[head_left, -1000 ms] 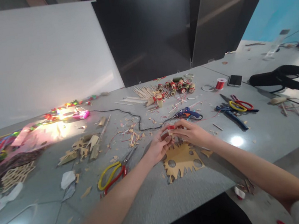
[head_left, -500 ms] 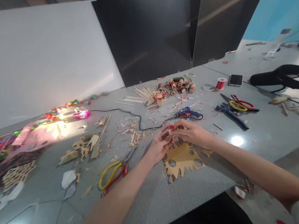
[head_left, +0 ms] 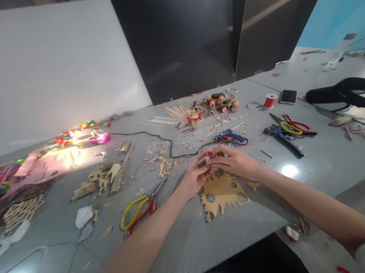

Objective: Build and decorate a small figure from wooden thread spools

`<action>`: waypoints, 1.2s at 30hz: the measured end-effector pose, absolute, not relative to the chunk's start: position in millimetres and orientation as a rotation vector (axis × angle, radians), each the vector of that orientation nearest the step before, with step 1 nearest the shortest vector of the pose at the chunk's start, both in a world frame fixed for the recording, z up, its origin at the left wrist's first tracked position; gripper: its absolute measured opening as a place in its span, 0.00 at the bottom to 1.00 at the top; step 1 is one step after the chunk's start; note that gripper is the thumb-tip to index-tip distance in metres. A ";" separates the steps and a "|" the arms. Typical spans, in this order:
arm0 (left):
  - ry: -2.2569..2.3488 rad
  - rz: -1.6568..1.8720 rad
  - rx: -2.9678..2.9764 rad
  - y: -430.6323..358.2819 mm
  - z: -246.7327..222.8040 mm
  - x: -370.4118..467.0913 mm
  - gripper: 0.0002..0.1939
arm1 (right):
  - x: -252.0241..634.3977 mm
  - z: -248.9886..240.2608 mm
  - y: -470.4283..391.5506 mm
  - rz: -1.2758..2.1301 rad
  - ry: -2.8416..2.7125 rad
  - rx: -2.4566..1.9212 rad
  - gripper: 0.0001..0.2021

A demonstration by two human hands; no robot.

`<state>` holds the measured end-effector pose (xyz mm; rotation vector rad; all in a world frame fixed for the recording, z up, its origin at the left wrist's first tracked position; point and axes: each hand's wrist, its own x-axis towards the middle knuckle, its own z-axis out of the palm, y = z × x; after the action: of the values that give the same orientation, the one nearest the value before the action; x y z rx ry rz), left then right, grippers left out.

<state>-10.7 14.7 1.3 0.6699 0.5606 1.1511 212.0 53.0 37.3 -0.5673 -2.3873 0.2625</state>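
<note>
Between my two hands is a small pale cylinder with a red band (head_left: 208, 154), much of it covered by fingers. My left hand (head_left: 194, 178) grips it from the left, fingers curled round. From the other side, the fingers of my right hand (head_left: 234, 162) press on it. Just below them lies a tan sheet with ragged edges and round holes (head_left: 224, 195). A blue glue gun (head_left: 229, 137) rests beyond my right hand. Yellow-and-red-handled scissors (head_left: 141, 212) lie left of my left forearm.
Red-banded cylinders (head_left: 222, 104) and thin sticks (head_left: 178, 111) are heaped at the back. To the right are a red thread spool (head_left: 270, 100), a phone (head_left: 288, 96), blue pliers (head_left: 283, 141) and a black strap-like object (head_left: 345, 93). Tan scraps (head_left: 101, 179) and a lit pink lamp (head_left: 99, 139) are leftward.
Both hands stay in nearly the same place around the small cylinder, with only slight finger movement. The camera view has shifted a little.
</note>
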 end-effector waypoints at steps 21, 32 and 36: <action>0.552 1.151 0.596 16.4 4.2 -10.0 0.35 | 215.2 51.2 53.5 0.060 -2.502 -0.429 0.16; 0.617 1.182 0.559 19.4 2.5 -11.0 0.34 | 212.9 45.7 53.9 0.347 -2.323 -0.653 0.25; 0.601 1.149 0.572 17.1 6.5 -11.4 0.33 | 209.4 39.5 58.4 0.408 -2.234 -0.725 0.23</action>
<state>-11.4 17.1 6.5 0.5724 0.6005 1.1491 209.4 58.4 39.5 -0.7251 -2.2343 0.4084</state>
